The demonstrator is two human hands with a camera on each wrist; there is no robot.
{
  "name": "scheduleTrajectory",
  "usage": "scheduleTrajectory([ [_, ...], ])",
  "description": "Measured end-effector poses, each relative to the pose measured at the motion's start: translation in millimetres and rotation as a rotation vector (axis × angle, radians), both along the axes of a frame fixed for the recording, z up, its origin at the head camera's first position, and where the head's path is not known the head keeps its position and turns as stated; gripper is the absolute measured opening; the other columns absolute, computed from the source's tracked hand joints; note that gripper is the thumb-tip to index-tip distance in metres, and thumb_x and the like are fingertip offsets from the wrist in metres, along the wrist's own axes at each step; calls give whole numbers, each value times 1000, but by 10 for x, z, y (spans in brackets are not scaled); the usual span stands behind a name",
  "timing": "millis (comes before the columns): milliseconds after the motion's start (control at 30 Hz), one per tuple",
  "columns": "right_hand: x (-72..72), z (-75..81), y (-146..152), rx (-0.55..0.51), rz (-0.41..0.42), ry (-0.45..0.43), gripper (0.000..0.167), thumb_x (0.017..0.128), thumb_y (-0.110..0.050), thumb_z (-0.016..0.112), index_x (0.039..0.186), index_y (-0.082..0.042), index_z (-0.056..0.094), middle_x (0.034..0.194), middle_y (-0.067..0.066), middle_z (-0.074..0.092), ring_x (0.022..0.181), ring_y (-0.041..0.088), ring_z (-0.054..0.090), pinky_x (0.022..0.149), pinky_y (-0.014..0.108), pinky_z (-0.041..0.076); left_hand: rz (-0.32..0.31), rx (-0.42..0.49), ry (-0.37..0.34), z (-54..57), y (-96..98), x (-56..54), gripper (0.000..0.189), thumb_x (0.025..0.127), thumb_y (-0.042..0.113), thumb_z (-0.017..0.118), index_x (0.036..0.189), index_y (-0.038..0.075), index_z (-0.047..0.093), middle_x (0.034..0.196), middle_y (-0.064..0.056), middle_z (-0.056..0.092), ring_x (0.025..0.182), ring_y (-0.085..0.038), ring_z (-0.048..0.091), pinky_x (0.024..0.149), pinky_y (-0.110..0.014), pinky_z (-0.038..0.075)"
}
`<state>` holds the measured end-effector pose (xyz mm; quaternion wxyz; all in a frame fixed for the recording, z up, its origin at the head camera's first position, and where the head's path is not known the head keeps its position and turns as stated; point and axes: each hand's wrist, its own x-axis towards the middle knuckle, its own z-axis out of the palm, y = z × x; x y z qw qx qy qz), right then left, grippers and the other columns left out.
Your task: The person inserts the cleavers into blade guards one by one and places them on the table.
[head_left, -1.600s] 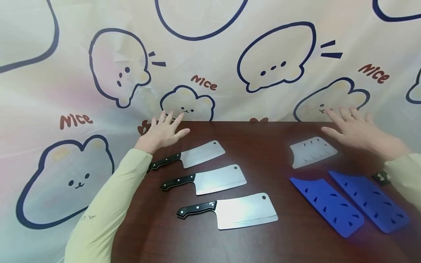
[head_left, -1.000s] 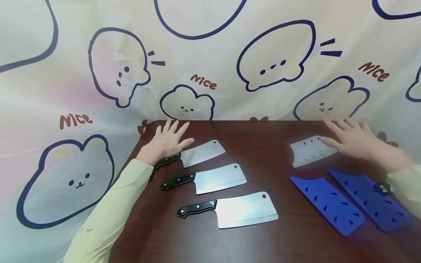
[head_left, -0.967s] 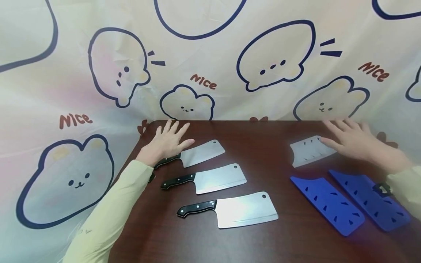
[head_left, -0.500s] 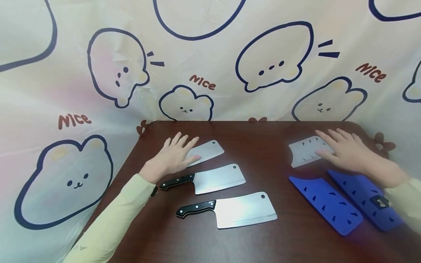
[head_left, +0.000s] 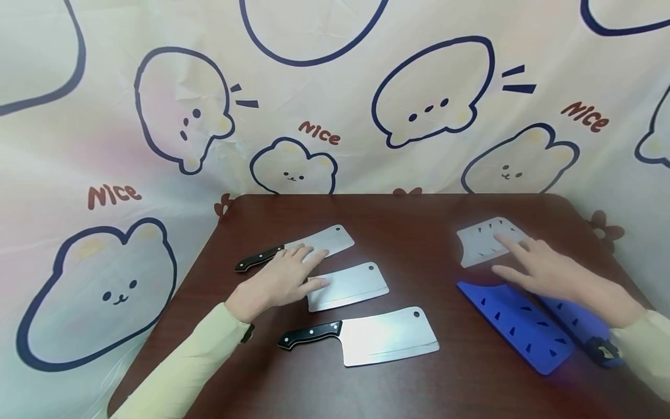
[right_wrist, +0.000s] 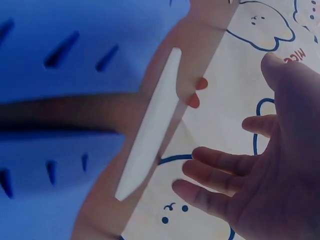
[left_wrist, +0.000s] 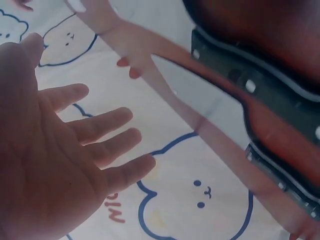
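Observation:
Three cleavers with black riveted handles lie on the table: a far one (head_left: 332,238), a middle one (head_left: 348,285) and a near one (head_left: 389,337). My left hand (head_left: 282,276) hovers over the middle cleaver, hiding its handle; the fingers are spread and hold nothing. On the right lie a white flat sleeve-like piece (head_left: 473,244) and two blue ones, the left (head_left: 513,326) and the right (head_left: 567,320), all with small wedge-shaped marks. Above them is my right hand (head_left: 549,270), fingers extended, partly covering the right blue piece. The right wrist view shows that hand (right_wrist: 265,175) holding nothing.
The dark brown table (head_left: 403,227) carries everything. Behind and beside it hangs a pale cloth (head_left: 356,70) with cartoon outlines. A small black device (head_left: 604,349) sits at the right wrist.
Both hands have come down and toward the body from the table's far edge. The left passed from the far cleaver to over the middle one. The cleavers and sleeve-like pieces have stayed put.

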<state>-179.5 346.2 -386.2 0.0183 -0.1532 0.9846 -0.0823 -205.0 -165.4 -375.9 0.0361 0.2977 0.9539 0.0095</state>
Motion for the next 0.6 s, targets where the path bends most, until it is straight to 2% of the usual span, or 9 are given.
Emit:
scheduleTrajectory([
  [200, 107, -97, -23, 25, -10, -32, 85, 88, -68, 53, 141, -2, 43, 130, 33, 55, 113, 50, 58, 79, 62, 53, -16, 3, -30, -102, 12, 135, 69, 95, 63, 47, 150, 22, 39, 142, -12, 53, 127, -30, 55, 104, -50, 45],
  [333, 140, -164, -13, 77, -35, -69, 91, 85, -74, 51, 134, 3, 50, 118, 33, 60, 98, 44, 64, 70, 56, 55, -20, 3, -34, -177, 20, 209, 66, 94, 62, 49, 144, 18, 47, 129, -11, 60, 106, -22, 63, 92, -41, 54],
  [467, 195, -251, 5, 122, -50, -90, 96, 81, -78, 53, 128, 5, 55, 116, 35, 59, 96, 46, 63, 67, 56, 54, -31, 7, -68, -222, 23, 286, 59, 93, 62, 50, 129, 15, 58, 107, -4, 64, 84, -11, 61, 79, -32, 55],
  [600, 260, -319, 11, 162, -66, -138, 104, 76, -82, 53, 128, 9, 55, 121, 41, 54, 102, 55, 59, 69, 60, 53, -55, 16, -118, -229, 37, 351, 55, 93, 64, 49, 116, 16, 63, 90, 3, 60, 73, -5, 54, 70, -28, 52],
])
